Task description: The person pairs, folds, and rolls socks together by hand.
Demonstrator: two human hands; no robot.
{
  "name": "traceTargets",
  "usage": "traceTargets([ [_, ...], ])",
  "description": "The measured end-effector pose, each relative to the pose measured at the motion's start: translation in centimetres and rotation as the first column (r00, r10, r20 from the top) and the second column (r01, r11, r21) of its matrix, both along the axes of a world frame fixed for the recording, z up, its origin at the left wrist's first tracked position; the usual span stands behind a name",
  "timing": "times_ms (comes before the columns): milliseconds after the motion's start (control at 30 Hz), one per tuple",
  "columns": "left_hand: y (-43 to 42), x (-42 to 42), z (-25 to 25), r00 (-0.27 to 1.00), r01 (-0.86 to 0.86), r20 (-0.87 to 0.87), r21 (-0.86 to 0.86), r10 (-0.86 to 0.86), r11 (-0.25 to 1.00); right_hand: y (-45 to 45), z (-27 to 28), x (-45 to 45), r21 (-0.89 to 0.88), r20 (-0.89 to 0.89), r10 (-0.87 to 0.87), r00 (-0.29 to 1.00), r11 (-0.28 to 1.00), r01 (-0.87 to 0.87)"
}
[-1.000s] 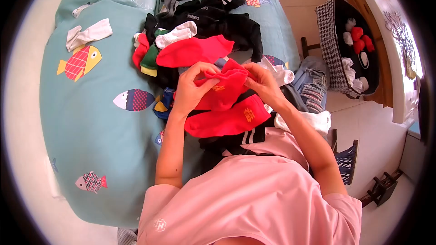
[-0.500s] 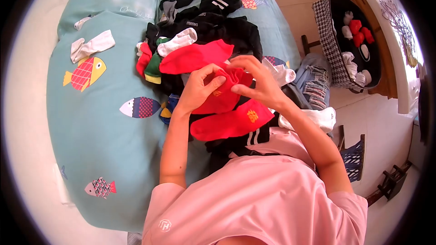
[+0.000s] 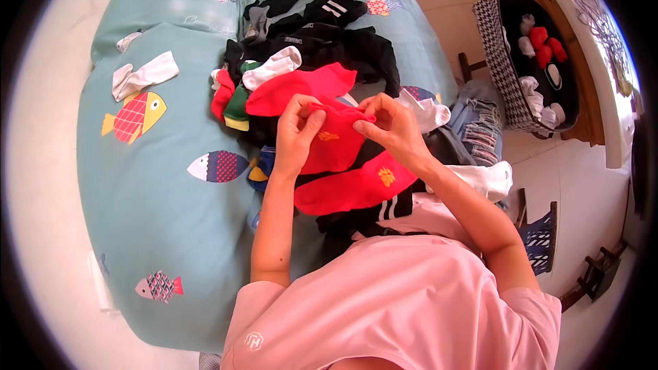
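A red sock with a yellow mark hangs between my two hands, its cuff spread at the top. My left hand pinches the cuff's left side between thumb and fingers. At the right side of the cuff, my right hand pinches it the same way. Just below, another red sock with a yellow mark lies across dark clothing near my lap. Beyond my hands is one more red sock, beside a white sock and a green sock with a yellow end.
Black clothes are heaped on the blue-green fish-print bedding. A lone white sock lies at left. Ripped jeans sit at right, near a houndstooth basket holding red and white rolled bundles. A small dark stool stands on the floor.
My hands have drawn apart, stretching the red sock's cuff wider between them. My right fingers, loosely raised before, now pinch its edge. The view has shifted slightly.
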State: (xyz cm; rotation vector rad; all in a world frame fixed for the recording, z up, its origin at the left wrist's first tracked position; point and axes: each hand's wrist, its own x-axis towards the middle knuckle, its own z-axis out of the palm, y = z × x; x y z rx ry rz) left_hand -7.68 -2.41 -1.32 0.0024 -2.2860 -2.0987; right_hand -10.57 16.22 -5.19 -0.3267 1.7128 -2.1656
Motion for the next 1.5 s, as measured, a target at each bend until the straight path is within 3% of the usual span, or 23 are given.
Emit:
traceTargets([
  [133, -0.4, 0.9, -0.5, 0.981, 0.179, 0.082, -0.009, -0.178, 0.984, 0.6, -0.4, 0.6, 0.033, -0.04, 0.083, 0.996, 0.996, -0.082],
  [233, -0.8, 0.4, -0.7, 0.975, 0.216, 0.003, -0.219, -0.22, 0.952, 1.7, -0.6, 1.0, 0.175, -0.209, 0.084, 0.974, 0.983, -0.047],
  [267, -1.0, 0.3, -0.5, 0.99, 0.132, 0.091, -0.269, -0.111, 0.954, 2.4, -0.9, 1.0, 0.263, -0.348, 0.057, 0.936, 0.964, 0.039],
  [333, -2.0, -1.1, -0.7, 0.993, -0.088, -0.11, -0.462, 0.042, 0.883, 4.0, -0.3, 1.5, 0.115, -0.268, -0.022, 0.963, 0.992, 0.055],
  [433, -6.0, -3.7, -2.4, 0.933, -0.338, -0.333, -0.67, 0.139, 0.661, 5.6, 1.5, 2.3, -0.081, -0.111, -0.068, 0.991, 0.995, 0.059],
  [467, -7.6, -4.4, -3.3, 0.913, -0.382, -0.393, -0.73, 0.11, 0.567, 6.5, 1.0, 2.4, -0.135, 0.039, -0.023, 0.999, 0.991, 0.028],
  [500, -8.8, -4.8, -3.7, 0.904, -0.399, -0.421, -0.768, 0.073, 0.501, 6.9, 0.1, 2.3, -0.192, 0.082, -0.075, 0.994, 0.977, 0.09],
  [567, -11.4, -4.7, -3.0, 0.838, -0.542, -0.519, -0.757, 0.168, 0.365, 7.3, 2.6, 1.3, -0.422, 0.176, -0.094, 0.98, 0.892, 0.161],
  [700, -18.4, -4.8, -3.6, 0.766, -0.597, -0.559, -0.802, 0.319, 0.029, 6.8, 3.0, 0.4, -0.381, 0.174, -0.006, 0.985, 0.922, 0.073],
  [800, -19.6, -5.6, -1.9, 0.742, -0.326, -0.063, -0.904, 0.668, 0.277, 4.4, 4.1, 0.8, -0.411, 0.081, 0.171, 0.982, 0.903, -0.123],
  [833, -19.7, -5.2, -1.3, 0.72, -0.524, -0.331, -0.836, 0.61, 0.164, 3.6, 5.3, 0.9, -0.408, 0.041, 0.208, 0.977, 0.896, -0.174],
  [900, -20.0, -4.4, 1.5, 0.664, -0.739, -0.464, -0.526, 0.586, 0.421, 2.7, 7.5, 0.0, -0.471, -0.041, 0.087, 0.995, 0.877, -0.096],
  [933, -18.6, -3.7, 3.9, 0.666, -0.741, -0.374, -0.227, 0.646, 0.633, 3.2, 7.2, -1.5, -0.37, -0.041, -0.051, 0.998, 0.928, 0.032],
  [967, -16.4, -2.6, 6.4, 0.688, -0.672, -0.266, 0.12, 0.676, 0.731, 3.9, 6.8, -3.4, -0.261, -0.054, -0.181, 0.982, 0.952, 0.161],
  [1000, -14.5, -1.2, 8.4, 0.786, -0.501, -0.26, 0.263, 0.561, 0.824, 3.8, 7.7, -5.1, -0.023, -0.21, -0.207, 0.955, 0.978, 0.207],
  [1033, -13.1, 0.1, 9.1, 0.832, -0.422, -0.202, 0.371, 0.516, 0.827, 3.7, 8.6, -6.6, 0.209, -0.364, -0.19, 0.912, 0.937, 0.279],
  [1100, -10.6, 1.6, 9.7, 0.919, -0.245, -0.113, 0.587, 0.378, 0.772, 2.1, 8.5, -7.8, 0.343, -0.858, -0.028, 0.513, 0.713, 0.611],
  [1167, -7.1, 2.6, 9.6, 0.946, -0.197, -0.072, 0.647, 0.315, 0.737, 0.5, 9.7, -5.4, 0.307, -0.742, -0.019, 0.671, 0.879, 0.365],
  [1200, -5.4, 3.2, 9.1, 0.959, -0.175, -0.046, 0.677, 0.278, 0.715, 0.0, 10.1, -4.2, 0.297, -0.636, 0.092, 0.766, 0.945, 0.133],
  [1267, -2.5, 4.1, 7.8, 0.974, -0.19, 0.035, 0.66, 0.223, 0.727, -1.0, 9.0, -2.4, 0.019, -0.349, 0.248, 0.904, 0.966, -0.257],
  [1367, -0.2, 5.3, 6.5, 0.996, -0.077, 0.068, 0.492, 0.05, 0.867, 0.3, 9.3, -1.4, -0.269, 0.049, 0.366, 0.929, 0.901, -0.341],
  [1400, 0.0, 5.7, 6.2, 0.997, -0.017, 0.072, 0.405, -0.013, 0.914, 0.6, 9.1, -1.4, -0.253, 0.074, 0.352, 0.933, 0.911, -0.324],
  [1500, 0.2, 6.4, 5.2, 0.941, 0.111, 0.198, 0.588, -0.275, 0.802, 0.8, 8.5, -1.0, -0.222, 0.175, 0.315, 0.933, 0.936, -0.274],
])
